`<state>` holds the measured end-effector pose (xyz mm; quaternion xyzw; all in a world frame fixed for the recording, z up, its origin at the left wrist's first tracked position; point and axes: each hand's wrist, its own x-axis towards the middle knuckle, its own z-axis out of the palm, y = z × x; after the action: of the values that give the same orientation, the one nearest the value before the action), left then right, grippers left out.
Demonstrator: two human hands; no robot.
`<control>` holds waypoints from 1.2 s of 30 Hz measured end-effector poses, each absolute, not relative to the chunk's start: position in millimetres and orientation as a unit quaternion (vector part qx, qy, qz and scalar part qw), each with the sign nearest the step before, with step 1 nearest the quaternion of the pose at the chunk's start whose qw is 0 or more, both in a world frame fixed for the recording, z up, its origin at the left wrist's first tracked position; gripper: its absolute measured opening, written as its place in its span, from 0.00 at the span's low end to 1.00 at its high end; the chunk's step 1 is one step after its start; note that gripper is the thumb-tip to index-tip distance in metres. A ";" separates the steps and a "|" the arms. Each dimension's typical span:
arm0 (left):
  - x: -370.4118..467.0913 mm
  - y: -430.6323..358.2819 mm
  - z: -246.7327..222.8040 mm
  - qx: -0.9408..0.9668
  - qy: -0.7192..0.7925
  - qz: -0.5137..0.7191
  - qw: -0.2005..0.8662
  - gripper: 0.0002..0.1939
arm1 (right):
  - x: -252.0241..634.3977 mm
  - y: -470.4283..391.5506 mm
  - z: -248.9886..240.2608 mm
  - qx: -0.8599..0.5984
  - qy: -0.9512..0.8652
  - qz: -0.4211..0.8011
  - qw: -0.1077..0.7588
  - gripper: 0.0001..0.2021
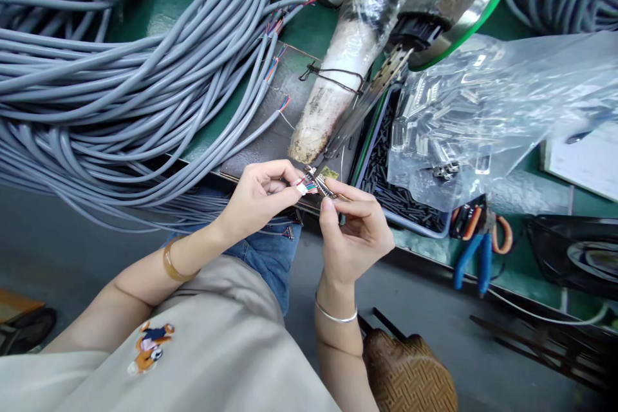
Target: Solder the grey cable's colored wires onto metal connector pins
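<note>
Nearest the camera, a beige shirt with an embroidered bear is seen. Beyond it, coloured wires with a white piece around them are pinched between the thumb and forefinger of the left hand. By the right hand, closed at thumb and forefinger, a slim dark connector strip is gripped at its near end, just beside the wires. Above the fingertips, a white wrapped pipe is tied with dark wire. To the left, grey cables are heaped over the green bench. To the right, short black tubes are held in a blue-rimmed tray, partly covered by a clear bag of metal connector shells. Farther right, blue-handled cutters are laid at the bench edge.
</note>
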<state>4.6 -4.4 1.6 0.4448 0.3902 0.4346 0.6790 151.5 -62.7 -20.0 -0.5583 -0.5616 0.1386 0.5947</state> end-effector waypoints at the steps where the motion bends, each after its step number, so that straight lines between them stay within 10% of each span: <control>1: 4.8 -4.2 2.0 0.443 0.391 0.433 0.680 0.08 | 152.0 -62.4 -20.1 -0.559 -0.564 0.135 0.593 0.05; 36: 0.6 -7.5 4.8 0.433 0.376 0.404 0.713 0.09 | 149.3 -64.9 -15.1 -0.594 -0.544 0.156 0.572 0.04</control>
<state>0.6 -7.5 4.8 0.4330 0.3763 0.4035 0.7128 149.3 -64.9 -15.1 -0.5941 -0.5436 0.1556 0.5722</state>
